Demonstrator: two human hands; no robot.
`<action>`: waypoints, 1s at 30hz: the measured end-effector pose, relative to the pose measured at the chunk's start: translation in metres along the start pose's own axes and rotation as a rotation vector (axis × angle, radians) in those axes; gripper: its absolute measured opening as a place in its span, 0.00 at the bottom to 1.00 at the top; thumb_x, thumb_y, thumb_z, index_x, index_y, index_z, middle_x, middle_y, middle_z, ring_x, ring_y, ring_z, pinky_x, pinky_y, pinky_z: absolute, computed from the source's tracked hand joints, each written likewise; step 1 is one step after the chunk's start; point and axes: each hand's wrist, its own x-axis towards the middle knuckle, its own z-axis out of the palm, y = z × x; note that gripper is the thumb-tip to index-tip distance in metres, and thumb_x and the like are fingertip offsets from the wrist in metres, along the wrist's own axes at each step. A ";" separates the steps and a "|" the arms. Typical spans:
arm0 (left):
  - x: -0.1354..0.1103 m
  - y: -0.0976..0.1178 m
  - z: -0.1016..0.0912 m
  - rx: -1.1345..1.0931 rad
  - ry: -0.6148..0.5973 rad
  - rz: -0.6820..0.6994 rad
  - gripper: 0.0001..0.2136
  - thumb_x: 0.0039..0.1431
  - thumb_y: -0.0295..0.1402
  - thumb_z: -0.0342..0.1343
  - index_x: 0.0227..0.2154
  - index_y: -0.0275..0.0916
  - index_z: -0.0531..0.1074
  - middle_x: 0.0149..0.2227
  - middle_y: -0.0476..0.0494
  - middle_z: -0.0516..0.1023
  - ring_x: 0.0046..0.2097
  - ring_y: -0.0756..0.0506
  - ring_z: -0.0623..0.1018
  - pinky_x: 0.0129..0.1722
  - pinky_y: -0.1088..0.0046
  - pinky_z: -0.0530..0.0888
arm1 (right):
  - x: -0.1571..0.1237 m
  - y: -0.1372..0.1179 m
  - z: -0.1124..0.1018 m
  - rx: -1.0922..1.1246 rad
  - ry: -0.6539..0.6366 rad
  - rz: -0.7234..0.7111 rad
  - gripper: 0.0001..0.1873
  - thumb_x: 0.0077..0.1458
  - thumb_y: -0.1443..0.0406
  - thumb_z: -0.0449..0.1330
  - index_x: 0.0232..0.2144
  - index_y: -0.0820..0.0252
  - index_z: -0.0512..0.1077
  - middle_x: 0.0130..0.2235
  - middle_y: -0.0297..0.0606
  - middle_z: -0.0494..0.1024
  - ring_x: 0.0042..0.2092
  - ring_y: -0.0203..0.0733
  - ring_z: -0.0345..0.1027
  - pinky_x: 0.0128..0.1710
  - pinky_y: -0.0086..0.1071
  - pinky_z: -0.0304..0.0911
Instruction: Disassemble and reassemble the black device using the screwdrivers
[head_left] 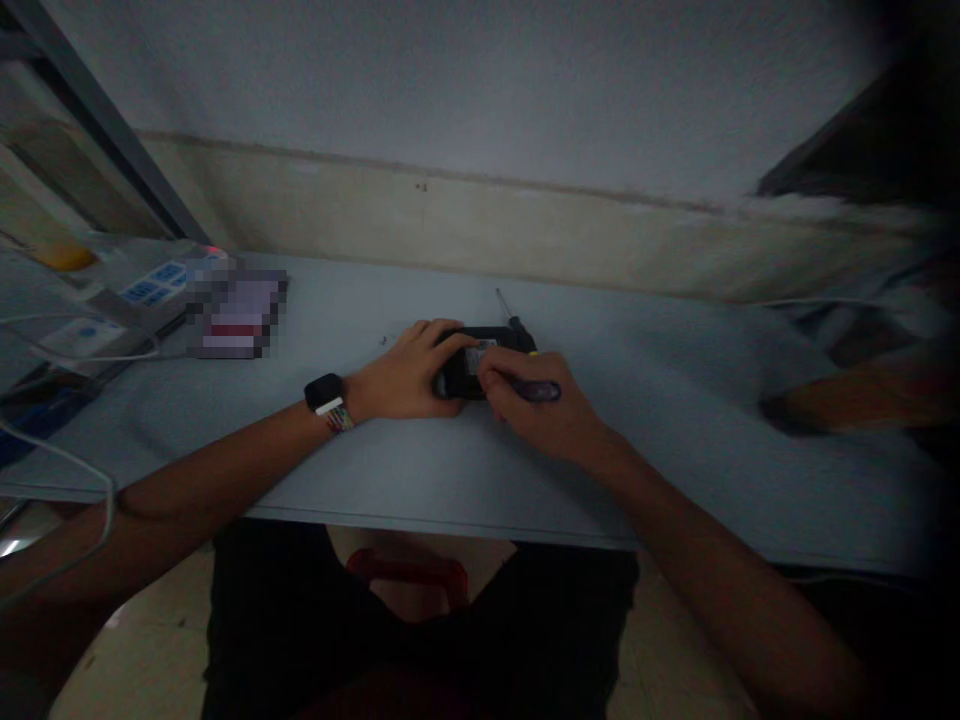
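Observation:
A small black boxy device (454, 378) with a pale printed label (480, 356) lies on the table. My left hand (416, 368) is closed around its left end, the thumb side towards me and fingers over the top. In my right hand (544, 405) is a screwdriver with a dark purplish handle (536, 390), gripped like a pen over the label side; its tip is hidden by my fingers. Just beyond the device lies a second, thin screwdriver (513, 321), its shaft pointing away from me. A few tiny dark pieces, perhaps screws (383, 341), lie beyond my left wrist.
A blurred-out flat item (238, 315) lies at the left, by a clear case or box (161, 285) and white cables (82, 455). An orange-brown object (862, 400) with a dark end is at the right. The wall (450, 225) borders the table's (660, 480) far edge.

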 end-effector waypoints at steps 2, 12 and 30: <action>0.000 0.000 0.000 0.004 0.008 0.006 0.37 0.54 0.43 0.70 0.66 0.42 0.65 0.68 0.31 0.66 0.67 0.28 0.69 0.69 0.42 0.67 | 0.000 -0.001 0.002 -0.035 0.014 -0.015 0.11 0.61 0.68 0.55 0.25 0.56 0.66 0.20 0.27 0.66 0.23 0.33 0.58 0.28 0.32 0.53; -0.001 0.001 -0.002 0.032 -0.008 0.004 0.39 0.53 0.42 0.70 0.66 0.38 0.65 0.68 0.28 0.65 0.68 0.28 0.68 0.70 0.43 0.66 | 0.000 -0.001 0.003 0.016 0.051 0.059 0.12 0.60 0.68 0.53 0.26 0.58 0.71 0.21 0.31 0.70 0.27 0.36 0.62 0.29 0.32 0.55; 0.000 -0.001 0.002 0.020 0.020 0.013 0.38 0.53 0.43 0.70 0.65 0.40 0.65 0.68 0.29 0.66 0.67 0.28 0.70 0.68 0.42 0.67 | -0.001 -0.003 0.006 0.166 0.058 0.266 0.17 0.67 0.59 0.59 0.25 0.58 0.73 0.17 0.28 0.72 0.15 0.31 0.65 0.16 0.26 0.58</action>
